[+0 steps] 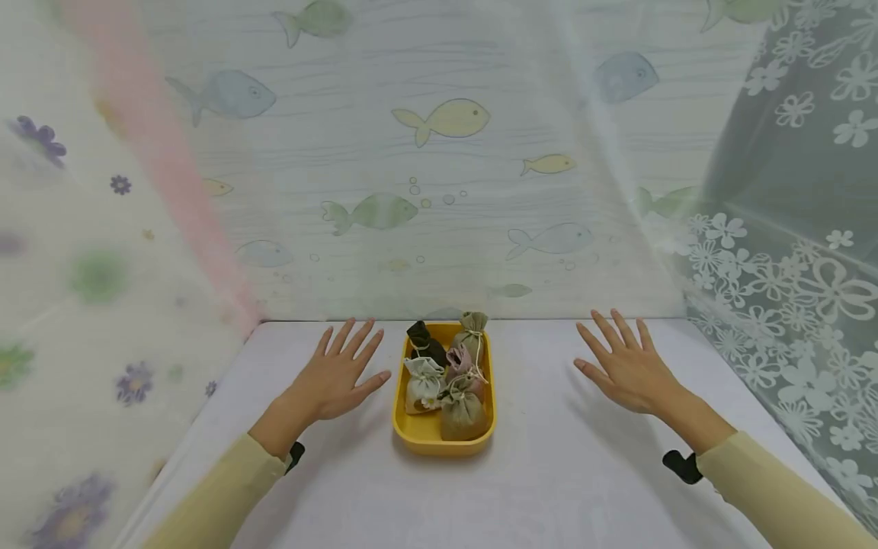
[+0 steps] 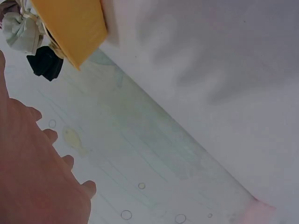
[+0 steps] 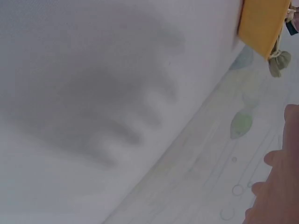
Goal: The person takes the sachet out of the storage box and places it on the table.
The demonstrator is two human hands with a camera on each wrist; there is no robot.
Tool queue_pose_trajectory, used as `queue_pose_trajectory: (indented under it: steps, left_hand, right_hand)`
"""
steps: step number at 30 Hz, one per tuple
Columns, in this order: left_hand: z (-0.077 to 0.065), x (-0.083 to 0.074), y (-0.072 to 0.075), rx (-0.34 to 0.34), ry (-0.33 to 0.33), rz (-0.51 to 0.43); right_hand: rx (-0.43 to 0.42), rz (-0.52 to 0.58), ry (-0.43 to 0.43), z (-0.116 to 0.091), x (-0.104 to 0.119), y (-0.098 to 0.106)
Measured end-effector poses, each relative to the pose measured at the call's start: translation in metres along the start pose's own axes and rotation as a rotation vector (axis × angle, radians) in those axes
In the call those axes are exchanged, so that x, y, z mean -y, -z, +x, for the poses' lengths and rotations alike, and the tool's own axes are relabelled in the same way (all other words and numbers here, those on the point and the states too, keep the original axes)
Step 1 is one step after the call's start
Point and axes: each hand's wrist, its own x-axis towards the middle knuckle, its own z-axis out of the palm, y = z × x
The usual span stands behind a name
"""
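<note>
Sleeves [image 1: 216,492] lead to the left hand [image 1: 336,383] and right hand [image 1: 629,375], both spread above the desk [image 1: 549,480]; between them, a yellow tray [image 1: 444,448] holds five small bags [image 1: 463,418].

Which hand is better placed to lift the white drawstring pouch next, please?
Probably the left hand: it is nearer the yellow tray than the right hand is, and the white drawstring pouch sits toward the left.

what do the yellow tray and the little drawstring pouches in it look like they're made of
Yellow tray: probably molded plastic, smooth with a slight sheen, judging by its rounded corners and even color.
Drawstring pouches: likely matte fabric, perhaps cotton or linen, since they crease and gather at the necks.
</note>
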Motion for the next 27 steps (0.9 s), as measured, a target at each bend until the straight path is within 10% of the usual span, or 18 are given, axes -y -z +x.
queue_pose_trajectory:
  steps: [27]
  left_hand:
    - [-0.022,-0.023,-0.010,-0.009,-0.063,-0.050]
  right_hand:
    - [0.026,0.178,0.062,-0.006,0.042,0.004]
